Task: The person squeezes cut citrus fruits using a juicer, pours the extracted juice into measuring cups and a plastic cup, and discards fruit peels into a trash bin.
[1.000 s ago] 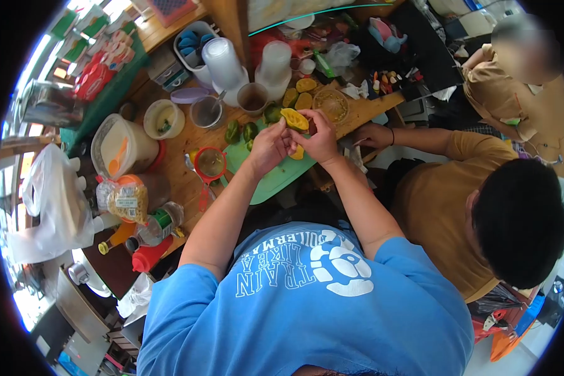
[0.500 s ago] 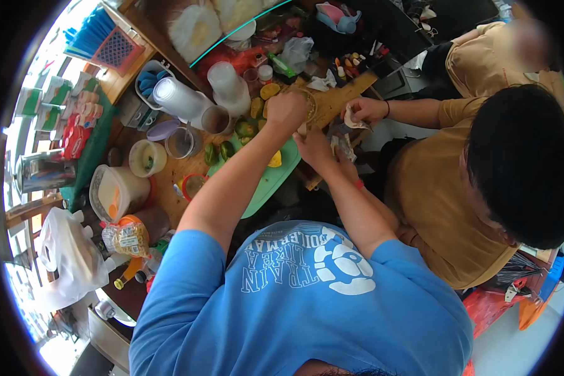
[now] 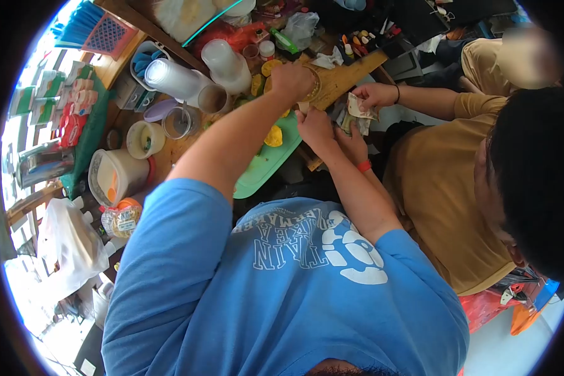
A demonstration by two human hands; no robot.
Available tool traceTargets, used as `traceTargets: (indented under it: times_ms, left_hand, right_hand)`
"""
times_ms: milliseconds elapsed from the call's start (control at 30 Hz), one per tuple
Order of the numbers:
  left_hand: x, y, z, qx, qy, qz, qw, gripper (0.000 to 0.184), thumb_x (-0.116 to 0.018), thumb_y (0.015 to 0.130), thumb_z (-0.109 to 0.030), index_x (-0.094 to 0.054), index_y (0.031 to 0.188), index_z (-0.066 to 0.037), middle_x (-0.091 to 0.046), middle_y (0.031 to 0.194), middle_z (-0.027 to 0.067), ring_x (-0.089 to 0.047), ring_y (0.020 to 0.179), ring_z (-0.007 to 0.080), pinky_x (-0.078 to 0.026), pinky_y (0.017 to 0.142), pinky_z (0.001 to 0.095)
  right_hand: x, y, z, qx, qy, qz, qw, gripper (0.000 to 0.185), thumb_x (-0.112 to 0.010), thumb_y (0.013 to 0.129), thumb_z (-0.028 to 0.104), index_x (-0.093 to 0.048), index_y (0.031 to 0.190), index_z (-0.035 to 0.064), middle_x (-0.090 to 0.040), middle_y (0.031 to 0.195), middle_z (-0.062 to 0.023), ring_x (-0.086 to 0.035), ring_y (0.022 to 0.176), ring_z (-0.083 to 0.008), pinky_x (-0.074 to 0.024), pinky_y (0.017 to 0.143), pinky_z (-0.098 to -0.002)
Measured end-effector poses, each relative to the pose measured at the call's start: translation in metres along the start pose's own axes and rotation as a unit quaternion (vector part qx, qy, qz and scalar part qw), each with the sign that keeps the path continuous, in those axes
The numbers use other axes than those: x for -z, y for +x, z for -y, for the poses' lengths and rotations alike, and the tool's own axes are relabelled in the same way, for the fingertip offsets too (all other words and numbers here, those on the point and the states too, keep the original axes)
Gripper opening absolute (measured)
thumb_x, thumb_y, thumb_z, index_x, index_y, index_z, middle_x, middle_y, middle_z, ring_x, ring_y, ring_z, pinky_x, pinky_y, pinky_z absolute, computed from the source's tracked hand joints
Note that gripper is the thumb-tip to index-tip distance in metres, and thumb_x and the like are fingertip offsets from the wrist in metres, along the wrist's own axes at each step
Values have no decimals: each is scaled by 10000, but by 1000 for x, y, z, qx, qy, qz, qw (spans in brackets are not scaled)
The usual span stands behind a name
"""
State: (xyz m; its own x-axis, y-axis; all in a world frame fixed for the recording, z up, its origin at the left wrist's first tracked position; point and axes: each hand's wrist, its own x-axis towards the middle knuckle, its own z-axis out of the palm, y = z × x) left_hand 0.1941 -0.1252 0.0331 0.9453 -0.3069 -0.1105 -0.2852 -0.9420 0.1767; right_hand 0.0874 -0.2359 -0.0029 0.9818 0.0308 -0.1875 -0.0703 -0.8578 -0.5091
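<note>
My left hand point(image 3: 292, 81) is a fist at the near side of a round container with a yellowish rim point(image 3: 315, 83); what its fingers hold, if anything, is hidden. Just below, my right hand point(image 3: 315, 127) is closed around a pale handle-like piece point(image 3: 303, 107) that sticks up by the container. Cut citrus halves with yellow flesh point(image 3: 270, 67) lie beyond my left wrist. Under my forearms is a light green board point(image 3: 266, 164), with a yellow citrus piece point(image 3: 273, 136) on it.
A person in a brown shirt point(image 3: 445, 182) on the right holds banknotes point(image 3: 361, 109) close to my right hand. Stacked plastic cups point(image 3: 169, 81), a brown cup point(image 3: 214, 99), a clear jar point(image 3: 180, 122) and a white tub point(image 3: 116, 175) stand to the left.
The view has shifted, and my left arm now covers more of the board and green fruit. The person in brown has spread the banknotes more into view. Both my hands stay by the container.
</note>
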Motion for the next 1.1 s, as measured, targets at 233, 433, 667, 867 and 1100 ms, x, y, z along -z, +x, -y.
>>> traceTargets:
  times_ms: [233,433,667,867,1100]
  left_hand:
    - [12,15,-7,70,4,58,996,424,-517,939,-427,-795,938,-107,-765,862,75,-749,787,267,-584,644,405]
    - [49,14,18,-170,109,85,976,593,-573,867,-612,-745,713,-66,-714,706,111,-705,653,298,-538,575,433]
    - [2,23,26,-291,53,11,955,478,-538,907,-426,-690,630,-68,-686,677,124,-682,657,325,-520,582,463]
    - [2,17,4,-79,32,17,996,278,-552,857,-265,-773,781,-115,-753,841,114,-737,840,299,-571,692,434]
    - [-14,32,6,93,-32,39,994,364,-544,911,-356,-787,917,-86,-763,894,130,-744,852,324,-583,699,432]
  right_hand:
    - [4,2,2,-5,-1,12,1000,425,-630,931,358,-655,853,-58,-671,807,-286,-664,829,-473,-541,740,-537]
    - [14,7,7,-53,-7,117,992,425,-583,975,367,-670,917,-45,-684,850,-249,-677,848,-434,-549,766,-506]
    - [2,2,-1,-22,-34,43,998,433,-596,968,348,-644,905,-78,-671,816,-278,-674,800,-444,-551,699,-515]
    - [12,9,-5,-64,-13,51,997,388,-608,950,317,-619,992,-69,-676,835,-276,-672,853,-453,-550,765,-520]
    - [15,13,-8,-29,-15,46,998,393,-607,947,326,-635,986,-64,-684,889,-268,-674,882,-446,-553,788,-513]
